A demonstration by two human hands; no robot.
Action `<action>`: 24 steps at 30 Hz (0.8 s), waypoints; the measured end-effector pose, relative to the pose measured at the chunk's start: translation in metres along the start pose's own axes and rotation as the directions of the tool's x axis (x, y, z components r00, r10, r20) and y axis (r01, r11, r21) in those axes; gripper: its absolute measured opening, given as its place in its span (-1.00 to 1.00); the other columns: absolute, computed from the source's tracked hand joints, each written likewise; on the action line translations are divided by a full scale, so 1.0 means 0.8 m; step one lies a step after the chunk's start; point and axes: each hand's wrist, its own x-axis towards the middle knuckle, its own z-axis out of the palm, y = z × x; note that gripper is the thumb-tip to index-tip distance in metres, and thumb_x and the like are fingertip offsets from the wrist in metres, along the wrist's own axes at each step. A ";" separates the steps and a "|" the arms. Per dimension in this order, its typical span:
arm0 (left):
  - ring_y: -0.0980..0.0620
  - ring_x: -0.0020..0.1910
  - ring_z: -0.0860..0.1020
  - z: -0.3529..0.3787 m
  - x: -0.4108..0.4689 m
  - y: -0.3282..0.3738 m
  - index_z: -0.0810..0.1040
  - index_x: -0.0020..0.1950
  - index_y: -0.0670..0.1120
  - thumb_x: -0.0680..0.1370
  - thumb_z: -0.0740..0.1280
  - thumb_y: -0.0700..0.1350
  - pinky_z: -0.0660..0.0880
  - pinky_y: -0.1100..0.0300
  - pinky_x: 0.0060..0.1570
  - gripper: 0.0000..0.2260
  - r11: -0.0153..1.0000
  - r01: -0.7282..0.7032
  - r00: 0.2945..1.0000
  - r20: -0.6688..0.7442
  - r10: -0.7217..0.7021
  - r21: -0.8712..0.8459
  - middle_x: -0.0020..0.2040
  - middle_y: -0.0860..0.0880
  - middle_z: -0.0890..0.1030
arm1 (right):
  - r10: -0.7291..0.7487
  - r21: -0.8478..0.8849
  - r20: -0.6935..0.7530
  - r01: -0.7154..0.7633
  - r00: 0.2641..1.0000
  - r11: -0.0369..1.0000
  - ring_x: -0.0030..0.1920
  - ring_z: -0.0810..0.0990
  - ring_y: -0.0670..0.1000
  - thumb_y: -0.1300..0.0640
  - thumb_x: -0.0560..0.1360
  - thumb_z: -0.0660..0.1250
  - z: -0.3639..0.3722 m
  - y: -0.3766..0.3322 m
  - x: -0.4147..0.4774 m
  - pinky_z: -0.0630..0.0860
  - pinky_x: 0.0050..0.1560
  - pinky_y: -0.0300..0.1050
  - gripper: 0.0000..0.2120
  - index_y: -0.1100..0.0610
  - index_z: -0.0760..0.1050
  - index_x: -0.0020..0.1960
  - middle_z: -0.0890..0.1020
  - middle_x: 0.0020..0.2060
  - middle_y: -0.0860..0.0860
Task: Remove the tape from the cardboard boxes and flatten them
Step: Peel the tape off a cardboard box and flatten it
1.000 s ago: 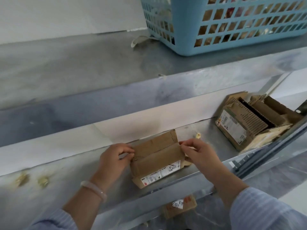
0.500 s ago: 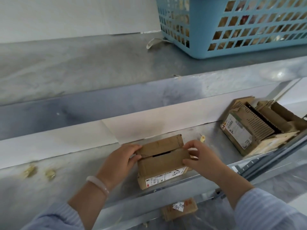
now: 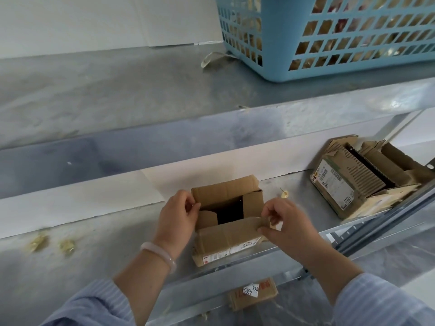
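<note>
Cardboard box (image 3: 226, 235), top open (interior dark)

Views: a single wide-angle head camera.
Position: worn on the person's head, above and behind both hands, so the forearms enter from the bottom edge.
Facing: forward and down onto the metal shelf (image 3: 117, 243).
Nearness: close. The left hand (image 3: 179, 215) and right hand (image 3: 286, 225) sit low in the middle, each pinching the small box (image 3: 229, 203) between them.
Reach: beyond the hands the blue basket (image 3: 277, 38) is cut by the top edge. Right of the right hand, a second box (image 3: 367, 177) runs off the side.
</note>
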 end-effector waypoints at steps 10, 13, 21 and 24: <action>0.16 -0.09 0.51 0.000 0.004 -0.008 0.48 -0.01 0.05 0.46 0.46 -0.08 0.33 0.44 -0.17 -0.80 0.998 0.022 0.992 0.121 -0.016 -0.051 -0.09 0.09 0.52 | 0.119 0.014 0.091 -0.121 0.989 0.993 -0.17 0.53 -0.16 0.06 0.37 0.55 0.001 0.005 -0.003 0.51 -0.10 -0.29 -0.44 -0.18 0.32 0.22 0.52 -0.13 -0.16; 0.09 -0.11 0.53 0.000 0.010 -0.015 0.51 -0.01 0.04 0.45 0.48 -0.11 0.33 0.43 -0.21 -0.80 0.994 0.094 0.988 0.131 -0.086 -0.058 -0.13 0.07 0.54 | 0.102 -0.030 0.198 -0.098 0.975 0.995 -0.10 0.56 -0.18 0.06 0.36 0.56 -0.005 0.005 -0.003 0.56 0.02 -0.25 -0.31 -0.26 0.25 0.31 0.52 -0.02 -0.23; -0.04 -0.18 0.57 0.000 0.013 -0.016 0.53 -0.06 0.04 0.47 0.47 -0.16 0.62 0.03 -0.27 -0.84 0.939 0.253 0.956 0.210 -0.205 -0.235 -0.15 -0.06 0.56 | 0.009 -0.037 0.014 -0.008 1.000 0.999 -0.10 0.56 -0.21 0.21 0.37 0.53 0.012 0.009 -0.008 0.55 -0.03 -0.31 -0.56 -0.15 0.40 0.05 0.54 -0.11 -0.22; 0.03 -0.21 0.57 0.000 0.012 -0.010 0.55 -0.03 -0.01 0.48 0.45 -0.18 0.59 0.20 -0.36 -0.85 0.921 0.270 0.951 0.227 -0.209 -0.280 -0.16 -0.04 0.56 | -0.080 -0.134 -0.047 0.073 0.996 0.988 -0.19 0.57 -0.17 0.21 0.33 0.56 0.018 0.015 -0.012 0.56 -0.16 -0.24 -0.64 -0.05 0.45 -0.05 0.56 -0.17 -0.19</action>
